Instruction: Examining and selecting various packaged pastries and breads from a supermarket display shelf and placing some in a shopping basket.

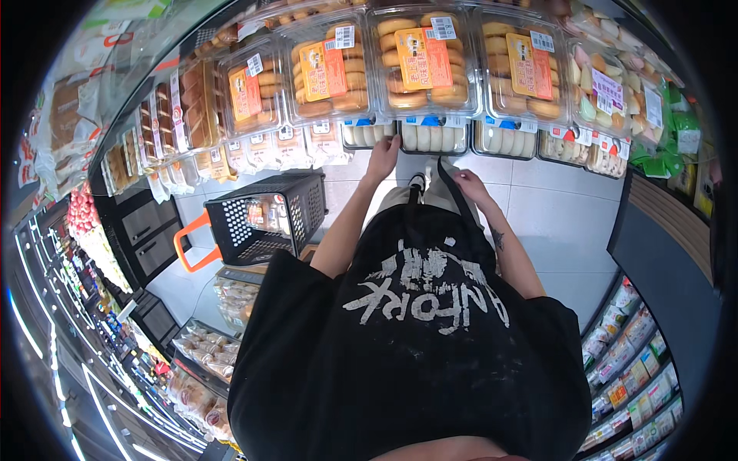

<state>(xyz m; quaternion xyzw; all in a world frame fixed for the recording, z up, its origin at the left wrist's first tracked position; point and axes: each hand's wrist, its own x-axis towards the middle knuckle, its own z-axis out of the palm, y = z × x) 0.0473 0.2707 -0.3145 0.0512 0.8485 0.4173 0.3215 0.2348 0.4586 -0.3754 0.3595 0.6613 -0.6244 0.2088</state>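
My left hand (385, 157) reaches up to the front of the display, its fingertips over the gap between a left tray of white round buns (369, 136) and a middle tray of white round buns (435, 138). Whether it touches either tray cannot be made out. Lower and to the right, my right hand (471, 186) hangs with curled fingers beside a black strap (452, 183); a grip on the strap is not clear. Above the trays stand clear plastic boxes of golden round cakes (424, 63), with orange labels bearing writing.
A black shopping basket (265, 213) with an orange handle (193, 239) is on my left, a clear pack (268, 214) inside. Bagged breads (210, 348) lie behind it. Shelves of packaged goods (634, 369) stand at right, below a dark counter side (663, 230). Pale floor tiles (553, 219) show between.
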